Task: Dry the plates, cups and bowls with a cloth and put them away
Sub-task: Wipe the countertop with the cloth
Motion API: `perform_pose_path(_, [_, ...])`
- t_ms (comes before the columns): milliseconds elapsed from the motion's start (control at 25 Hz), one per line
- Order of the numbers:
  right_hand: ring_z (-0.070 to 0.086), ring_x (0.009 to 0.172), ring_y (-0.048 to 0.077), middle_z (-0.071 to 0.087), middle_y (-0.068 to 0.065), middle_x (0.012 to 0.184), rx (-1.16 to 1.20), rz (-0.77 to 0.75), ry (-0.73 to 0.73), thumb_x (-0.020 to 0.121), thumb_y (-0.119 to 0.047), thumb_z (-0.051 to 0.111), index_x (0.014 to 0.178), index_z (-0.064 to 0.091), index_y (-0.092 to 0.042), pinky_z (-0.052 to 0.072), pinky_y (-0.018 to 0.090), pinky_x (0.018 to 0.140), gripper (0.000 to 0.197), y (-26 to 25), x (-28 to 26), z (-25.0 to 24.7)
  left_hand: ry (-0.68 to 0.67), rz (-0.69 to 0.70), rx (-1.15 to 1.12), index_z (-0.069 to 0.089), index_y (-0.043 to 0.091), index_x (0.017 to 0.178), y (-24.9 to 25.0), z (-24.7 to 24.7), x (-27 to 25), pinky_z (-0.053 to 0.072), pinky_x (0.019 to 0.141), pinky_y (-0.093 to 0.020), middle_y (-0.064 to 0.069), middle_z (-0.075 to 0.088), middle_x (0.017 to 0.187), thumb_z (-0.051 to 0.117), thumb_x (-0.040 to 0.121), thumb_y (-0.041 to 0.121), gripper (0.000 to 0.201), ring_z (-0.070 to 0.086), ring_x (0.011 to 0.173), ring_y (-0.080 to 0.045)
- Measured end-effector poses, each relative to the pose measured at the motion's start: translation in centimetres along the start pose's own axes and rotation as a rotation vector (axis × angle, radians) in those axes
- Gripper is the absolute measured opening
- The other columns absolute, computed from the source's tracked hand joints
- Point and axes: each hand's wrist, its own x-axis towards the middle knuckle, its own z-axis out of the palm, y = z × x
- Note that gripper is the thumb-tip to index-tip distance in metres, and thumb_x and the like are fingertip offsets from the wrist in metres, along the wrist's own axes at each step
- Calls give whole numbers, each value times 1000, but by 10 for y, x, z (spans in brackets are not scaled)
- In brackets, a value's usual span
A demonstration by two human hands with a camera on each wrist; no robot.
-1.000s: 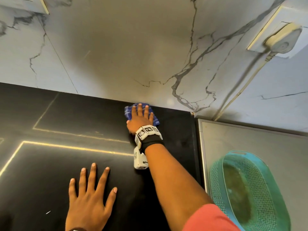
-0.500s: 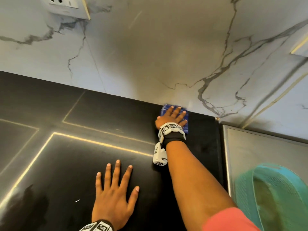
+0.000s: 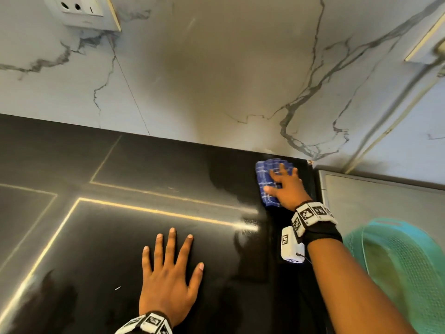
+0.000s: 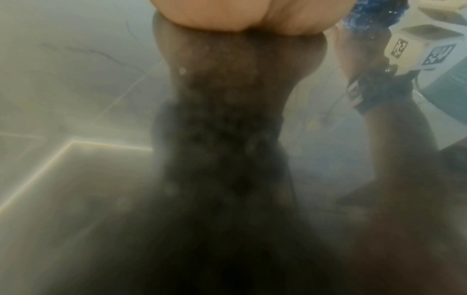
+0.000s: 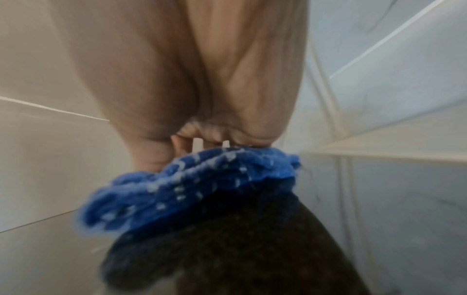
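A blue checked cloth lies bunched on the black countertop close to the marble wall. My right hand presses flat on the cloth with fingers spread. In the right wrist view the cloth bulges under my palm. My left hand lies flat on the counter nearer to me, fingers spread, holding nothing. In the left wrist view only the heel of my left hand shows, above its dark reflection. No plates, cups or bowls are in view.
A teal mesh basket lies in the steel sink area on the right. Wall sockets sit on the marble backsplash at upper left. A wet streak glints on the counter left of my right wrist.
My right hand has slid the cloth a little toward the sink along the wall. The head view has shifted left and down. My left hand stays flat on the counter.
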Motion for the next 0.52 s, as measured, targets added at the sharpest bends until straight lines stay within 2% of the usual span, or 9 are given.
perform_pose_path(80, [-12,145,41,-10,8,162,-153,206,87,101,-42,38,154,11,-24,0,54,117,63,-14,3,13,-8,-5,-5,40,30,145,3,0,1,9,113,-53,-11,39,153,37,86,62,67,27,141,-34])
perform_pose_path(120, [-13,144,43,-14,10,161,-183,250,99,101,-43,34,154,4,-23,0,56,117,64,-35,7,22,4,-7,-8,41,30,144,4,-1,2,9,113,-53,-11,39,153,37,86,62,67,27,141,-35])
perform_pose_path(200, [-15,144,43,-17,10,160,-193,185,61,101,-43,34,154,-1,-23,-2,56,116,67,-82,18,39,-20,-17,-8,43,29,143,2,-1,4,8,113,-53,-12,40,152,38,85,62,67,26,141,-35])
perform_pose_path(280, [-16,145,40,-17,7,160,-270,-5,-18,101,-42,35,154,1,-25,-3,54,116,66,-116,15,58,-68,-8,-10,48,29,141,2,-4,4,6,112,-53,-13,42,151,39,84,62,67,26,140,-35])
perform_pose_path(360, [-17,145,37,-14,3,161,-313,-172,-110,100,-41,40,154,7,-29,-5,50,117,65,-124,-3,71,-122,7,-39,54,28,137,6,-8,5,6,112,-53,-14,46,148,40,83,62,66,30,138,-37])
perform_pose_path(400, [-17,146,35,-12,2,162,-297,-209,-119,99,-41,43,154,10,-30,-5,48,117,65,-118,-16,73,-142,15,-59,57,26,135,7,-9,6,8,111,-55,-16,47,146,40,82,62,66,35,137,-38])
perform_pose_path(440, [-16,146,35,-11,1,162,-275,-198,-107,99,-41,45,154,12,-29,-3,46,117,65,-108,-31,75,-153,21,-65,59,25,133,7,-8,5,10,110,-56,-17,49,145,40,81,61,66,39,135,-40])
perform_pose_path(520, [-13,146,36,-11,2,162,-264,-45,-33,100,-44,41,155,7,-27,2,47,117,66,-79,-61,73,-174,45,-143,59,25,134,2,-17,6,15,109,-59,-18,47,146,36,82,61,67,43,134,-43])
